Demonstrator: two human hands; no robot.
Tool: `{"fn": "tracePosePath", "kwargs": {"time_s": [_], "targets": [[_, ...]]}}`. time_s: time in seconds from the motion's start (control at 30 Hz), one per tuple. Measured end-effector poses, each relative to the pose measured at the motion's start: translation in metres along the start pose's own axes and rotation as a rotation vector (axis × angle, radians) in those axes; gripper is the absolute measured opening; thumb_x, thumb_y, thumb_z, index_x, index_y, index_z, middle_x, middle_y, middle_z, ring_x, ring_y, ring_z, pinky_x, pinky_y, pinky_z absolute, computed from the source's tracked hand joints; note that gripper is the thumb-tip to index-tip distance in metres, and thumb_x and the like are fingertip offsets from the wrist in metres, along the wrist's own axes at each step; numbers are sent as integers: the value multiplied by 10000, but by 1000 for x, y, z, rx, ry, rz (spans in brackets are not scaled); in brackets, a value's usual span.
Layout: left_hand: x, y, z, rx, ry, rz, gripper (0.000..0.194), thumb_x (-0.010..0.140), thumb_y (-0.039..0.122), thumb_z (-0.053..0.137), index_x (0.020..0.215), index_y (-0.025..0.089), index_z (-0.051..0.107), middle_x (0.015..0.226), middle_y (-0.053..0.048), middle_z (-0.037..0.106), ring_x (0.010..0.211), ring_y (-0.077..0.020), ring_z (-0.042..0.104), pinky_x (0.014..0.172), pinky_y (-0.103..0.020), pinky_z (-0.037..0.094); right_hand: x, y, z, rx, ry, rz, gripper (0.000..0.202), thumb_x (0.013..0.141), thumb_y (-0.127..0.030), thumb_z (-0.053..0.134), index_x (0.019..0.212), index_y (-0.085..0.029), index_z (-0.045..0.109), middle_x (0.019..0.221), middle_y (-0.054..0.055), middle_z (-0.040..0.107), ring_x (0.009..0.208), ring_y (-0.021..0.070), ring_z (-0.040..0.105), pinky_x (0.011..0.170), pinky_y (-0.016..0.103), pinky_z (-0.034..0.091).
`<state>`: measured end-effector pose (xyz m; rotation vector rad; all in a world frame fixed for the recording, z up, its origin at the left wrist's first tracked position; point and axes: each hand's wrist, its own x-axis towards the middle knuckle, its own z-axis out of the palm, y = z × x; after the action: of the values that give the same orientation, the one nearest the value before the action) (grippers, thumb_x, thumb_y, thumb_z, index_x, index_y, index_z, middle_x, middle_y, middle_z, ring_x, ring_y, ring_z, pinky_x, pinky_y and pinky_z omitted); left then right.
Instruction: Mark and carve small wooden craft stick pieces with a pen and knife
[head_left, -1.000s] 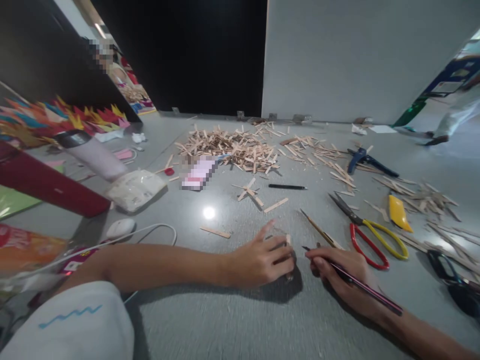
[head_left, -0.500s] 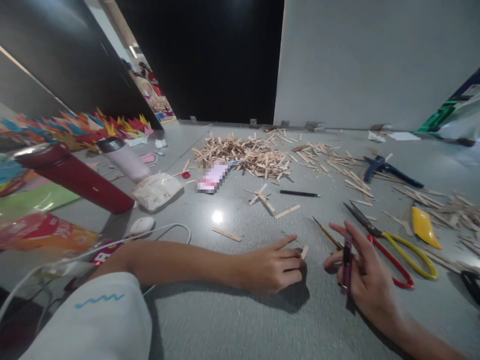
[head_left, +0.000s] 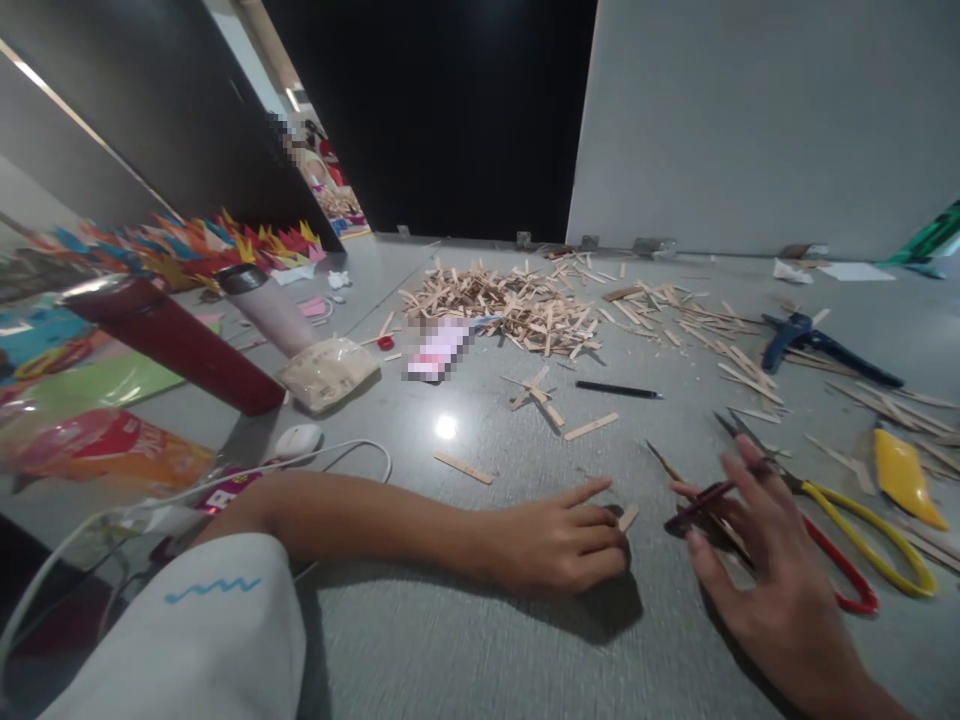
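My left hand [head_left: 577, 548] is closed with its knuckles up and the index finger stretched forward. A short wooden strip [head_left: 628, 517] pokes out by its fingertips. Facing it, my right hand [head_left: 772, 580] holds a narrow dark maroon tool [head_left: 701, 508] between the fingers; its exact kind is blurred. Just beyond that hand lies a thin pointed tool [head_left: 661, 460], partly covered by the fingers. Scissors with yellow and red handles [head_left: 862, 520] rest beside and partly behind my right hand. Several crossed wooden strips [head_left: 537, 396] and a loose strip [head_left: 592, 426] lie ahead.
A heap of wooden strips [head_left: 499, 310] spreads across the grey tabletop [head_left: 465, 650]. A black pen [head_left: 619, 390], dark blue pliers-like tool [head_left: 825, 350] and yellow object [head_left: 904, 475] lie rightward. At left are a red flask [head_left: 180, 340], a white cable [head_left: 349, 447] and folded paper.
My right hand has turned the maroon tool from upright to slanting, its end now towards my left hand. The view has shifted slightly, and my left hand keeps its pose.
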<state>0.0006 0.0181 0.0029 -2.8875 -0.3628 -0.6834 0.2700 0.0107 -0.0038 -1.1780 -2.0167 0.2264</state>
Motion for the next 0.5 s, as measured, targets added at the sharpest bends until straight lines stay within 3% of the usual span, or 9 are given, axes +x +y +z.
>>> {"fn": "tracePosePath", "kwargs": {"time_s": [0.07,0.27,0.43,0.5], "targets": [[0,1,0,15,-4,-7,230,1077,113,567,1025,158,787,1084,-70,803,1042,-207,713,1330,-543,359,1,-1,-1,-89,-15,-72,604,1107,-349,543,1695,-340,408,1690,146,481,1518,395,540,1136,596,587],[0,2,1,12,43,-6,263,1103,123,547,1052,197,795,1074,-31,813,1000,-177,698,1323,-519,346,4,-3,-3,-179,-83,-168,663,1117,-330,525,1741,-330,300,1702,159,458,1475,359,590,1100,516,617],[0,3,4,48,41,-32,247,1087,105,560,1081,205,785,1055,-25,813,1022,-186,692,1298,-497,366,3,0,0,-183,-214,-311,592,1125,-282,487,1704,-310,374,1517,145,639,1302,285,726,997,407,672],[0,3,5,54,47,-41,248,1085,103,552,1085,204,779,1075,-33,815,1039,-191,686,1289,-488,371,4,-1,0,-195,-198,-298,592,1128,-270,480,1708,-294,364,1470,151,664,1309,281,721,1003,399,669]]}}
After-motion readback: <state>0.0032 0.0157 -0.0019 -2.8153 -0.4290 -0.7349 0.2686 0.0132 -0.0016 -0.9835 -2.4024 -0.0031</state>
